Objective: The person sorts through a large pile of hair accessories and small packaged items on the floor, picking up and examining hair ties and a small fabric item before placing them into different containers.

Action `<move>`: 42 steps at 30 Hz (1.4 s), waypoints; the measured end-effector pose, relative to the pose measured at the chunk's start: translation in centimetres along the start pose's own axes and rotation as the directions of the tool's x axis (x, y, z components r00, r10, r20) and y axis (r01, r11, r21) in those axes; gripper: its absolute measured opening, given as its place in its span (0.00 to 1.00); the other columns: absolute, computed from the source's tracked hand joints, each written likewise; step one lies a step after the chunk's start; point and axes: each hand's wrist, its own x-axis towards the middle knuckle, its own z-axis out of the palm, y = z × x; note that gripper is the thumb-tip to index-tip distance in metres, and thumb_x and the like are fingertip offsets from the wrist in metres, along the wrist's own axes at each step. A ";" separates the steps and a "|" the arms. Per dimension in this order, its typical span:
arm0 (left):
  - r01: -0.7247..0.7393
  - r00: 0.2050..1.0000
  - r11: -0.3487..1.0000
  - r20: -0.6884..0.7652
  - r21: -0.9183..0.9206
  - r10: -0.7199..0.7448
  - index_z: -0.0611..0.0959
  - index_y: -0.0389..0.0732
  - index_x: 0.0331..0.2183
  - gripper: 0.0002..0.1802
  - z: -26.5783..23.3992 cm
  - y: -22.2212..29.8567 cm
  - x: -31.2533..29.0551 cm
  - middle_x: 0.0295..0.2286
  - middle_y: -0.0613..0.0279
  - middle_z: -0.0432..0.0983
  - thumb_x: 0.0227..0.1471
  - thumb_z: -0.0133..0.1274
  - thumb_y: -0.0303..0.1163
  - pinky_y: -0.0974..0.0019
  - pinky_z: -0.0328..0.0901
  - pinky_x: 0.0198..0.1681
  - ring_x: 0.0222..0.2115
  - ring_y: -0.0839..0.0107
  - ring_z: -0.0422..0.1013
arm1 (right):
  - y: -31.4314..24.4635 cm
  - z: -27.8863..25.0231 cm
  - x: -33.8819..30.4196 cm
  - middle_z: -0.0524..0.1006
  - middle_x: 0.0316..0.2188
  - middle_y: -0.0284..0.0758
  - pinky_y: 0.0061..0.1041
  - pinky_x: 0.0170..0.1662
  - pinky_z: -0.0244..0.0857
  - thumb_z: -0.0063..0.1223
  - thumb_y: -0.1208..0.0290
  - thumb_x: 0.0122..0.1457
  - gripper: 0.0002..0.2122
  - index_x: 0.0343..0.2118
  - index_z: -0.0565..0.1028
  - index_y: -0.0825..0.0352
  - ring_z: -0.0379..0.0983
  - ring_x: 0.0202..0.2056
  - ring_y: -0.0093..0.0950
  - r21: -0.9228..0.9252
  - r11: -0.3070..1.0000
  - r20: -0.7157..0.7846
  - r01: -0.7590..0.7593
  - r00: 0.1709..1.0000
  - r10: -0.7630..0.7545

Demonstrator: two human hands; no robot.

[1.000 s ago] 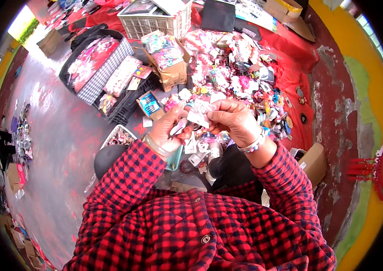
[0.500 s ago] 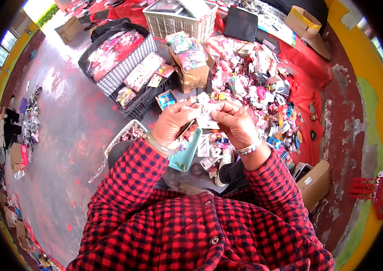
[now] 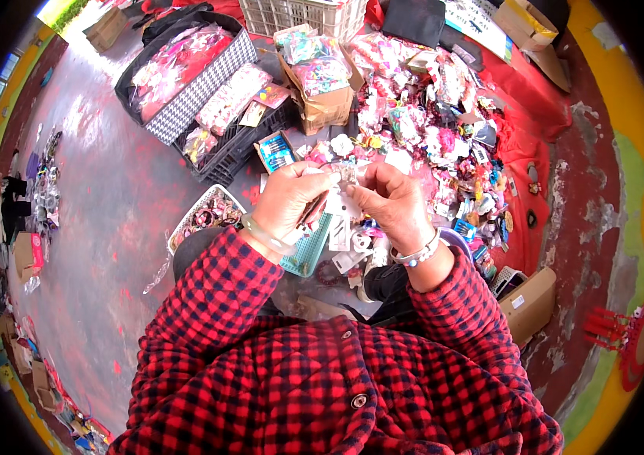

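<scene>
In front of my chest, my left hand (image 3: 285, 203) and my right hand (image 3: 399, 206) are close together, fingertips pinched. Between them is a small, pale, partly see-through piece (image 3: 348, 176), too small to name. Both hands seem to grip its edges. Curled under the left fingers is a dark, flat thing (image 3: 313, 206), mostly hidden by the hand. Just below the hands stands a teal plastic basket (image 3: 305, 254). White cards (image 3: 339, 233) lie beside it to the right.
A heap of hair ornaments and small packets (image 3: 443, 136) covers red cloth (image 3: 523, 98) at right. Left of my hands stand a white basket (image 3: 184, 229) of small goods, a blue-filled box (image 3: 276, 152), a black crate (image 3: 223, 163) and a carton (image 3: 326, 110) of packets.
The white card and white piece between my fingertips no longer show there; a small see-through piece does. My hands stay together, and the view has shifted slightly.
</scene>
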 end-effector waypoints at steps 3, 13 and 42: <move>0.013 1.000 1.000 -0.002 -0.022 -0.013 0.74 0.37 0.26 0.05 -0.2 0.0 0.1 0.17 0.69 0.69 0.46 0.51 0.28 0.84 0.54 0.10 0.10 0.86 0.61 | -0.8 0.4 0.1 0.71 0.21 0.25 0.13 0.26 0.59 0.52 0.76 0.51 0.04 0.26 0.72 0.70 0.64 0.24 0.13 0.284 0.957 0.021 -0.058 0.998 0.054; -0.032 0.999 0.998 -0.025 -0.063 0.031 0.73 0.38 0.29 0.06 0.3 0.2 -0.1 0.16 0.69 0.69 0.45 0.52 0.27 0.83 0.55 0.10 0.09 0.84 0.61 | 0.3 -0.6 0.9 0.72 0.22 0.28 0.14 0.29 0.62 0.51 0.77 0.51 0.03 0.28 0.73 0.69 0.67 0.24 0.15 0.591 0.741 0.190 -0.317 0.948 0.255; -0.072 0.997 0.997 -0.029 0.010 0.073 0.75 0.35 0.28 0.04 0.1 -0.5 0.0 0.15 0.69 0.68 0.45 0.50 0.25 0.81 0.52 0.10 0.10 0.85 0.61 | 0.2 -0.6 1.3 0.76 0.26 0.33 0.16 0.32 0.64 0.51 0.76 0.51 0.06 0.31 0.74 0.72 0.71 0.28 0.20 0.590 0.756 0.226 -0.284 0.957 0.183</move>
